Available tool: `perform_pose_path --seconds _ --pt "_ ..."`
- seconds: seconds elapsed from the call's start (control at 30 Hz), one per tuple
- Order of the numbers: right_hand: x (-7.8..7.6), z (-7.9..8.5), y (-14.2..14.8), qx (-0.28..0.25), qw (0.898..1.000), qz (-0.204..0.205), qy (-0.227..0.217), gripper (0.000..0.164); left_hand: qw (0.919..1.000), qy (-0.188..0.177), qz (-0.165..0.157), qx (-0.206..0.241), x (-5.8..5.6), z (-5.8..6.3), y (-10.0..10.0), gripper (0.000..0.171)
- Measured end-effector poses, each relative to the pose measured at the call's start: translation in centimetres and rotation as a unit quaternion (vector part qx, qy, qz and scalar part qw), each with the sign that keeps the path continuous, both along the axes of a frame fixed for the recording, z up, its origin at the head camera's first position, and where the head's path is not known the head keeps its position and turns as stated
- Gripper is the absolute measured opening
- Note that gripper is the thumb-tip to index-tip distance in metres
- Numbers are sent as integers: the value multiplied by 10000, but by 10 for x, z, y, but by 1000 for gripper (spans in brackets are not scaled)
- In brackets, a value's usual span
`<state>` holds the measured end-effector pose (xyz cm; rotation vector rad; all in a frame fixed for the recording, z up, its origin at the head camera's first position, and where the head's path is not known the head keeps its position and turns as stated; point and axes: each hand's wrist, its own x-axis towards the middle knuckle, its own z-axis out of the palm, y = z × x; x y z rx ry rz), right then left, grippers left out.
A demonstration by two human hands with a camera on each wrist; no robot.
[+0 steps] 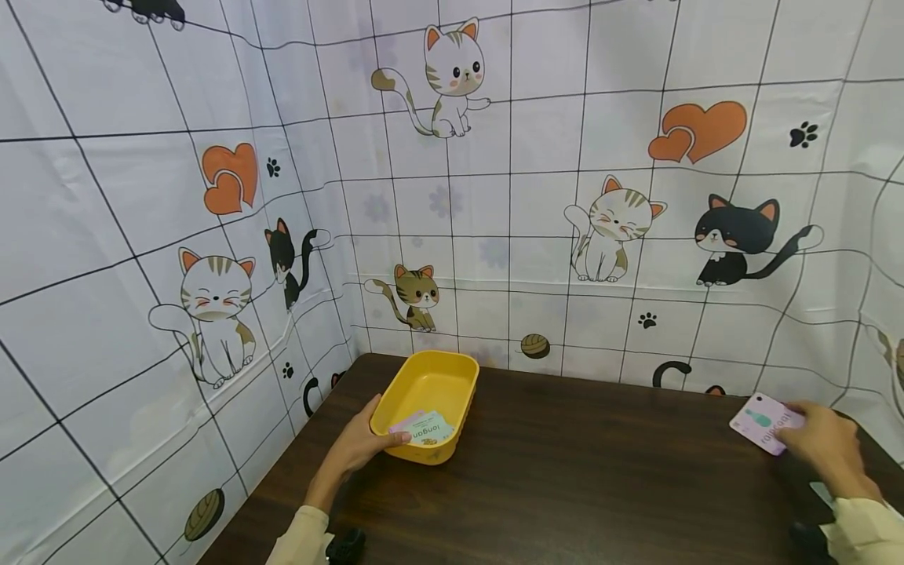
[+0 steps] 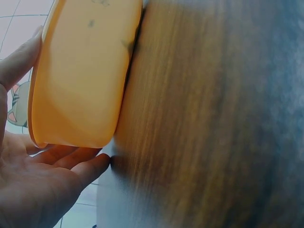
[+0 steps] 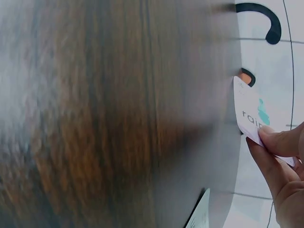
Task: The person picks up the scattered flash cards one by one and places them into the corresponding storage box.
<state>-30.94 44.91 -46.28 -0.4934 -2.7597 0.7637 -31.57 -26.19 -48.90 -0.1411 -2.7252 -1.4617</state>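
Note:
At the table's far left stands a yellow plastic basket [image 1: 462, 392]. My left hand [image 1: 356, 439] grips its near-left corner, thumb over the rim and fingers along the outside; the left wrist view shows this hand [image 2: 42, 180] against the basket wall [image 2: 80, 80]. Inside lie a pale green card [image 1: 429, 428] reading "longan" and a pinkish card [image 1: 404, 424] partly under it. Far to the right, my right hand [image 1: 826, 447] pinches a pink card [image 1: 759, 420] between thumb and fingers. In the right wrist view the card [image 3: 249, 109] is tilted, its print partly covered by the thumb.
Another pale card [image 3: 200, 213] lies on the dark wooden table [image 1: 600, 463], near the right wrist and mostly hidden by the arm in the head view. White cloth with cat drawings [image 1: 537, 204] hangs behind the table and along its left side.

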Motion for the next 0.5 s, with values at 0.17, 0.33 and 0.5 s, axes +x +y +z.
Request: perform_pose_path --seconds 0.17,0.33,0.5 --pt "-3 3 -4 122 9990 354 259 63 10000 -4 12 -42 0 0 0 120" --pt "-6 4 -11 247 9966 579 535 62 10000 -3 25 -79 0 0 0 119" --pt "-10 6 -21 395 9936 765 732 60 9999 24 21 -104 0 1 1 119"
